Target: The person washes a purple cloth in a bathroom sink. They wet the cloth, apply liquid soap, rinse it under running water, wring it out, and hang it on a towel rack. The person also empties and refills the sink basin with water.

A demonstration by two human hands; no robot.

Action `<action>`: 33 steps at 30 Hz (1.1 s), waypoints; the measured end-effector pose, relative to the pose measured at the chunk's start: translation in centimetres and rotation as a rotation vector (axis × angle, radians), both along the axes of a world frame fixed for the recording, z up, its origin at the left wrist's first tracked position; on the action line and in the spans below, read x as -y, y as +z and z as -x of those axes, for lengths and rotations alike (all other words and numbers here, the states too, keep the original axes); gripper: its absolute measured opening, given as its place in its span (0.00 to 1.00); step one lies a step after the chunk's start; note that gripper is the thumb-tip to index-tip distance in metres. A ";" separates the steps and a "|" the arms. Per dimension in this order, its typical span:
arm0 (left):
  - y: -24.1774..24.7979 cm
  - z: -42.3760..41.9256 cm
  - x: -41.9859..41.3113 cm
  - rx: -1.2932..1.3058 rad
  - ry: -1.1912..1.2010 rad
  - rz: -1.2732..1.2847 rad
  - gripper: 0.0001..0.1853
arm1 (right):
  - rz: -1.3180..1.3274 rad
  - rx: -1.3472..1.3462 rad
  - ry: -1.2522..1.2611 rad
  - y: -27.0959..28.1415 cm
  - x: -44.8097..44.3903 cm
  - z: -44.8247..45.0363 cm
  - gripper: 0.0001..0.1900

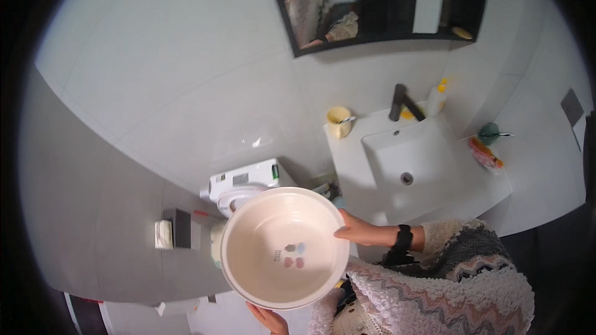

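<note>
A round cream plastic basin [260, 246] is tilted so that its inside faces me. Small coloured prints and some writing mark its bottom, and nothing lies in it. My right hand [361, 230] grips the rim on the sink side, thumb over the edge; a black band circles that wrist. From below, my left hand [268, 320] supports the opposite rim, its fingers partly hidden by the basin. Both hands hold the basin in the air, beside the white washbasin [419, 163].
A dark faucet [397, 102], a pump bottle [436, 100] and a yellow cup [339, 121] with a toothbrush stand on the sink's back edge. A white appliance [247, 179] sits behind the basin. A mirror cabinet [386, 4] hangs above. A tissue pack [163, 234] is at left.
</note>
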State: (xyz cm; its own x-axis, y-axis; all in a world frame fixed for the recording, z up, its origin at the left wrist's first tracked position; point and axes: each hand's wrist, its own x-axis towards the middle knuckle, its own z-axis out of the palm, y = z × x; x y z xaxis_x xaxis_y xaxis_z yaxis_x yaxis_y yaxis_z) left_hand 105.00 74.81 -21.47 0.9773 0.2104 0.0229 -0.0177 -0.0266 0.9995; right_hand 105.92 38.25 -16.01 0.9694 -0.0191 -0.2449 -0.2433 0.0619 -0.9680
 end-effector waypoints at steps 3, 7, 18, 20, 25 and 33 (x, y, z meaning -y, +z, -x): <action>1.2 -0.7 7.1 -0.024 -0.157 0.095 0.24 | 0.014 0.070 -0.168 2.1 6.2 5.0 0.32; 4.1 0.1 17.5 -0.089 -0.644 0.037 0.17 | 0.068 0.083 -0.359 2.3 13.7 11.9 0.32; 0.3 -0.3 37.4 -0.294 -1.128 0.021 0.20 | -0.042 -0.029 -0.700 -6.1 27.1 20.5 0.30; -1.1 -0.8 39.2 -0.341 -1.114 0.029 0.17 | -0.111 -0.027 -0.642 -8.5 29.1 20.4 0.30; -4.0 -2.5 42.8 -0.459 -1.142 0.072 0.14 | -0.057 -0.271 -0.736 -11.5 31.2 20.2 0.30; -10.8 -4.0 43.4 0.685 -1.307 -0.881 0.07 | -0.281 -0.090 -0.623 -12.8 31.1 20.4 0.31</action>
